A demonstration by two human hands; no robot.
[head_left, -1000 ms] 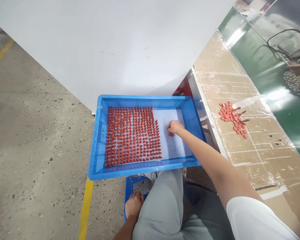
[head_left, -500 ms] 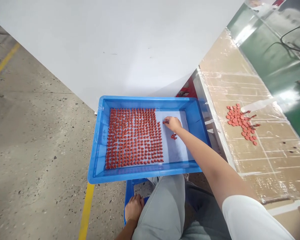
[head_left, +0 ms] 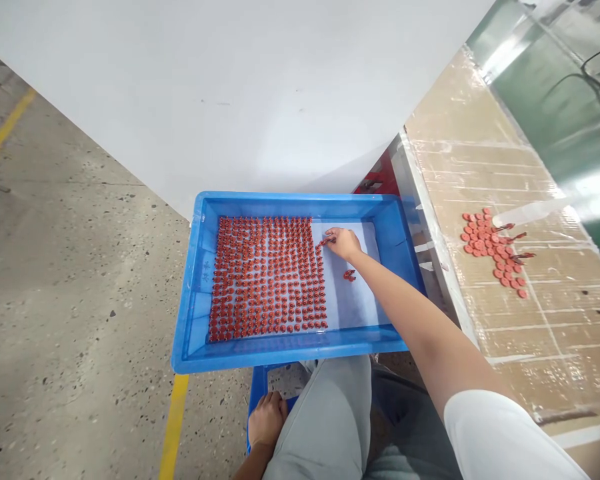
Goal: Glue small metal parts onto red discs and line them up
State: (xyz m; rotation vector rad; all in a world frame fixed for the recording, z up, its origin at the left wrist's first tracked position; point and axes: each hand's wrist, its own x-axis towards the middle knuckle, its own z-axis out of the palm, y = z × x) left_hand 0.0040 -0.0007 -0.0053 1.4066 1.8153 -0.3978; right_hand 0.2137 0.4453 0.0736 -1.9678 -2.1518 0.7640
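A blue tray (head_left: pixel 290 357) holds many small red parts (head_left: pixel 267 277) standing in close rows over its left and middle. Inside its right half, my right hand (head_left: pixel 343 243) pinches a small red part (head_left: pixel 329 241) at the upper end of the rightmost row. A few loose red pieces (head_left: pixel 349 275) lie on the pale tray liner (head_left: pixel 355 303) below that hand. My left hand (head_left: pixel 269 419) rests closed beside my left thigh, over a blue stool, and nothing shows in it.
To the right, a cardboard-covered table (head_left: pixel 510 173) bears a cluster of red discs (head_left: pixel 490 237) and several dark red pieces. A large white panel (head_left: pixel 230 87) rises behind the tray. The blue stool (head_left: pixel 257 387) is under the tray's front edge.
My right hand has moved slightly left with the red part, towards the rightmost row. The view has shifted a little. My left hand stays in place.
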